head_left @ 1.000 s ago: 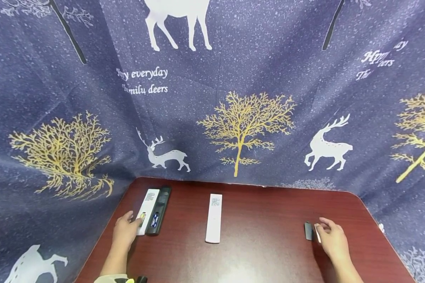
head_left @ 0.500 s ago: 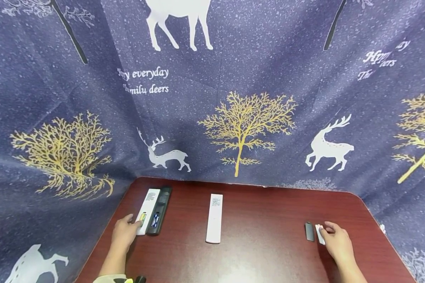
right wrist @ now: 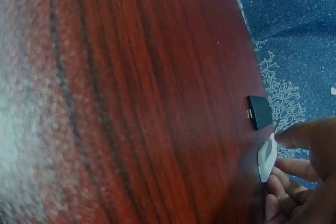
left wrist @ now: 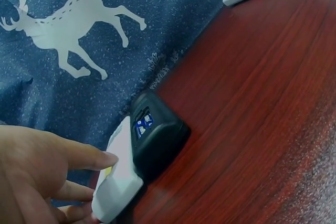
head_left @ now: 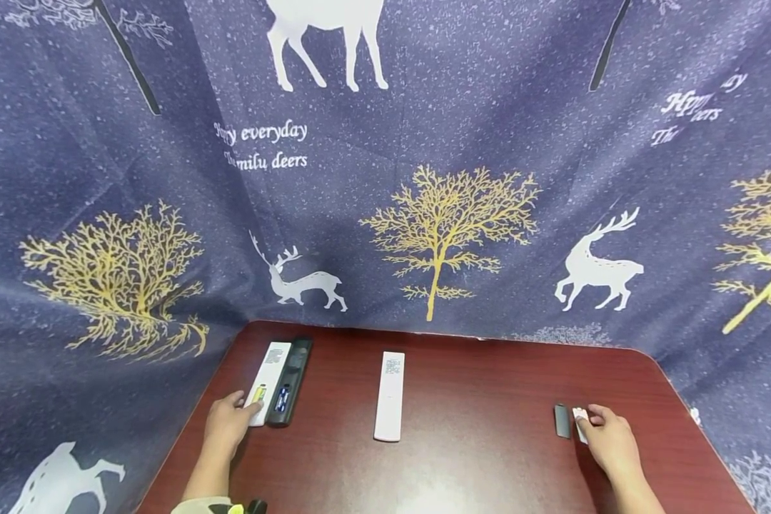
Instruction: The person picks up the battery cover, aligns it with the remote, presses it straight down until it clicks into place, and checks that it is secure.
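My left hand (head_left: 228,425) holds the lower end of a white remote control (head_left: 272,364), thumb on top and fingers along its left side. A yellow-green battery (head_left: 260,394) shows in its opened compartment. Against it lies a black remote control (head_left: 295,365) with a blue battery (head_left: 282,398) in its compartment. Far to the right, my right hand (head_left: 610,442) pinches a small white battery cover (right wrist: 267,158) at the tabletop, thumb and forefinger at its edge. A dark grey battery cover (head_left: 562,421) lies just left of it.
Another white remote control (head_left: 389,396) lies back-up in the middle of the reddish-brown table (head_left: 475,400). A blue cloth (head_left: 385,214) printed with deer and trees hangs behind and around the table's edges.
The white battery cover, seen nearly edge-on a second ago, has tipped flatter beside the grey one, with my right hand shifting slightly right. My left hand stays on the white remote control.
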The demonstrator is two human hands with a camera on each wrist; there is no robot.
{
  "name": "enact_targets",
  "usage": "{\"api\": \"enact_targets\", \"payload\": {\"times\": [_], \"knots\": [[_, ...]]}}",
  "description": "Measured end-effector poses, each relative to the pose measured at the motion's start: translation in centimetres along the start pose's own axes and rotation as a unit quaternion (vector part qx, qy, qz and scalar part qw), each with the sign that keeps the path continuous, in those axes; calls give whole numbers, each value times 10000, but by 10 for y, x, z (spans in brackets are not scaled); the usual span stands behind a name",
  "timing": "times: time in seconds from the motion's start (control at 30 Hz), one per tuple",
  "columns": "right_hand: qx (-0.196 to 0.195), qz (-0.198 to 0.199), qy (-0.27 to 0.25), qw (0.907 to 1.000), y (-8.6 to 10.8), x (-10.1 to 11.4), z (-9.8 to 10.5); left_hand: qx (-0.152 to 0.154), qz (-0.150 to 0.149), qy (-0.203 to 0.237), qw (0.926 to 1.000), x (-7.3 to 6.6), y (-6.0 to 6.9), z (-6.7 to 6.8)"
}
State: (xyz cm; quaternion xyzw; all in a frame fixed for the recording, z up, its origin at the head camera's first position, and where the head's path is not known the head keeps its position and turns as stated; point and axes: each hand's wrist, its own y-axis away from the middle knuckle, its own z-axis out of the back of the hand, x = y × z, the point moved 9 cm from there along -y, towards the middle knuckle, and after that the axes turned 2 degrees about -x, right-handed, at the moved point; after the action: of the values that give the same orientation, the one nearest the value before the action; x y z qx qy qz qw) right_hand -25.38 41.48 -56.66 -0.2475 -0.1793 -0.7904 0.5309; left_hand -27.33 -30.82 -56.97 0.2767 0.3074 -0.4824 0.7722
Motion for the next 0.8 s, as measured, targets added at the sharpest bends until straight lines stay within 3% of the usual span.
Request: {"api": "enact_targets", "payload": {"times": [0.8], "knots": [[24, 247, 273, 9993, -2, -4, -5, 369, 62, 166, 9992, 2, -6, 1]]}}
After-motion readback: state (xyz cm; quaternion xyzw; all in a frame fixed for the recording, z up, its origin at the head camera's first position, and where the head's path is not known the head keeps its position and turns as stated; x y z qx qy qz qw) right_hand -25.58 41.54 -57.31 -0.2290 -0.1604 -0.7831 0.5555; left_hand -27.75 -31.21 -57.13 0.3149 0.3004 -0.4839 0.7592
